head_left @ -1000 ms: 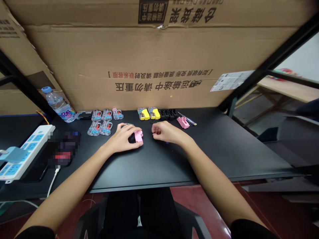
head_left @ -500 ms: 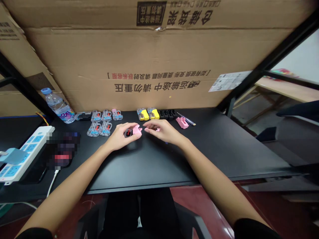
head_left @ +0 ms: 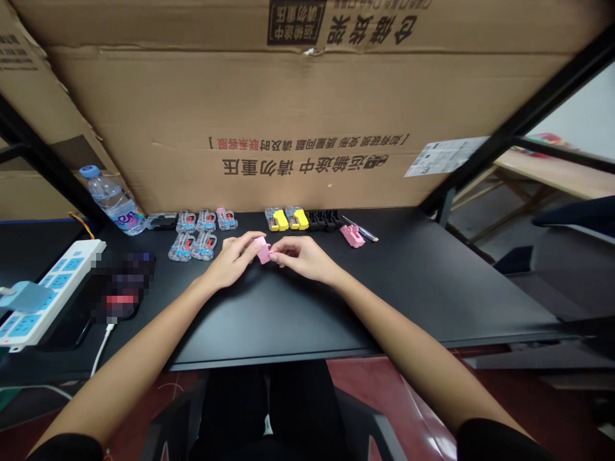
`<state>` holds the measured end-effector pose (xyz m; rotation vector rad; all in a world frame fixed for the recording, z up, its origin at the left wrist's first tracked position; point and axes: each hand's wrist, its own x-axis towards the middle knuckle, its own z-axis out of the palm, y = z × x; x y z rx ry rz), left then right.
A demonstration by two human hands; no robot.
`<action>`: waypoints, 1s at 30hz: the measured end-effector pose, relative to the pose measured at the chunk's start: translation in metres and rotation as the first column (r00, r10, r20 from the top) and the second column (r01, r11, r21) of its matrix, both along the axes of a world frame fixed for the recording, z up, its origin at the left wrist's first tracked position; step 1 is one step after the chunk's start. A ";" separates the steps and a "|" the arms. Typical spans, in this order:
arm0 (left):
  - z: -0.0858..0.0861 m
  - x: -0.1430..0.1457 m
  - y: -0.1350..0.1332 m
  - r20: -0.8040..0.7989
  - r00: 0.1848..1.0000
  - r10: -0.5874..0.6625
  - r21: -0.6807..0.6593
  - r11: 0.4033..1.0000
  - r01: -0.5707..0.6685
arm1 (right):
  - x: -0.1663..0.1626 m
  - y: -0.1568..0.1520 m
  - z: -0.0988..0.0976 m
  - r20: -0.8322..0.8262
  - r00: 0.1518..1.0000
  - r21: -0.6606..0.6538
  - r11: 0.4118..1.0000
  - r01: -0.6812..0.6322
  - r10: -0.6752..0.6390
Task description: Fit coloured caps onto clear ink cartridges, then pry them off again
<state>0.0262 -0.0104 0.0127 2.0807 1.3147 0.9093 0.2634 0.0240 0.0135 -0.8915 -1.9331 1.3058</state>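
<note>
Both my hands meet over the middle of the black table (head_left: 298,314) on a small pink plastic piece (head_left: 262,250). My left hand (head_left: 230,261) curls round its left side, fingers closed on it. My right hand (head_left: 300,257) pinches its right end with thumb and fingertips. The piece is lifted slightly off the table, tilted. Part of it is hidden under my fingers.
Along the back edge lie several clear small cases (head_left: 196,237), two yellow ones (head_left: 287,219), a black one (head_left: 324,219), another pink piece (head_left: 352,235) and a pen (head_left: 361,228). A water bottle (head_left: 113,202), a white power strip (head_left: 45,291) and a blurred dark object (head_left: 120,288) are at left. A large cardboard box (head_left: 298,109) stands behind.
My right hand moved left from its own spot on the table and took hold of the pink piece. My left hand lifted the piece off the table and turned it.
</note>
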 end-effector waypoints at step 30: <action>-0.012 -0.004 0.004 -0.324 0.946 -0.021 0.149 0.986 0.073 | 0.000 0.011 -0.011 -0.017 0.999 -0.285 0.958 0.025 -0.031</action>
